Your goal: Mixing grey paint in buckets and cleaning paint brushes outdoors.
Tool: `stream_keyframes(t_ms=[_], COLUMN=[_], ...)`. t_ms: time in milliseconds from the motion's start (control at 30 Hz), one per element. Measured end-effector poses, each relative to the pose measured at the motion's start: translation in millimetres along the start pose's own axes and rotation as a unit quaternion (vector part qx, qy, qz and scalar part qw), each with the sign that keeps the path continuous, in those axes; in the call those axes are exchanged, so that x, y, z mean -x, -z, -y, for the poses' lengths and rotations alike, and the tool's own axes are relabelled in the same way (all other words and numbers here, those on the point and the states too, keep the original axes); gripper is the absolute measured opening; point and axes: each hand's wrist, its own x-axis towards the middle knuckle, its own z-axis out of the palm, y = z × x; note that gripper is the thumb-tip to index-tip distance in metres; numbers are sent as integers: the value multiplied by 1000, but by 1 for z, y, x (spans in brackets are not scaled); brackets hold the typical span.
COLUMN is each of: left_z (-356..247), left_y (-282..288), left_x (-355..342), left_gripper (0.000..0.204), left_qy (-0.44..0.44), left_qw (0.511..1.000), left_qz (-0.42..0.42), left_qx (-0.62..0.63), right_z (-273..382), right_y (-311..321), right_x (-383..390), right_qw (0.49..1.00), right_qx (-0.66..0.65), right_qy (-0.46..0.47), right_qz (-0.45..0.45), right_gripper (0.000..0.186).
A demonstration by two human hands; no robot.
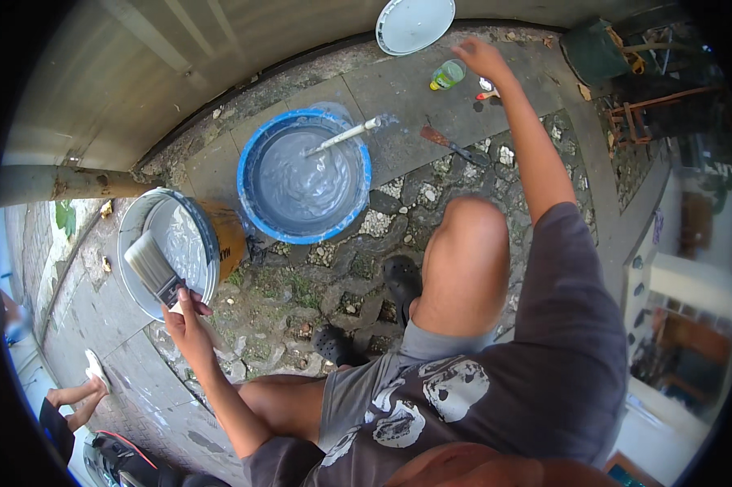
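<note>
My left hand (pixel 189 325) grips a wide paintbrush (pixel 153 266) by its handle, pale bristles up, over the rim of a bucket of light paint (pixel 179 235). My right hand (pixel 481 58) reaches far forward, empty, its fingers loosely bent and apart. It hovers beside a clear bottle with a green-yellow label (pixel 447 75), without visibly touching it. Between my hands stands a blue tub (pixel 242 174) of grey liquid with a white stick (pixel 345 135) leaning in it. Near my right forearm are a small red-handled tool (pixel 486 95) and a rusty scraper (pixel 455 146).
A white round lid (pixel 414 24) leans by the wall (pixel 138 81). A dark green container (pixel 595 53) and a wooden stool (pixel 642 118) stand at the far right. My feet in black clogs (pixel 402 284) rest on uneven stone paving. Another person's leg (pixel 77 398) shows at left.
</note>
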Motion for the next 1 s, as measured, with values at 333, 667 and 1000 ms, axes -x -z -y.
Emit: stream_keyframes(t_ms=[333, 667, 1000], left_z=[2, 10, 8], left_y=[-18, -16, -1], left_x=[2, 20, 25], left_gripper=[25, 38, 36], left_qy=[28, 57, 58], left_qw=[998, 994, 993], left_qz=[-60, -84, -94], left_qx=[10, -41, -47], right_z=[-90, -63, -117], right_y=[-147, -129, -165], right_x=[8, 28, 71], right_qw=[989, 959, 986], right_qx=[-1, -5, -23], right_qy=[-135, -85, -123], right_qz=[-52, -268, -112], right_gripper=[54, 22, 23])
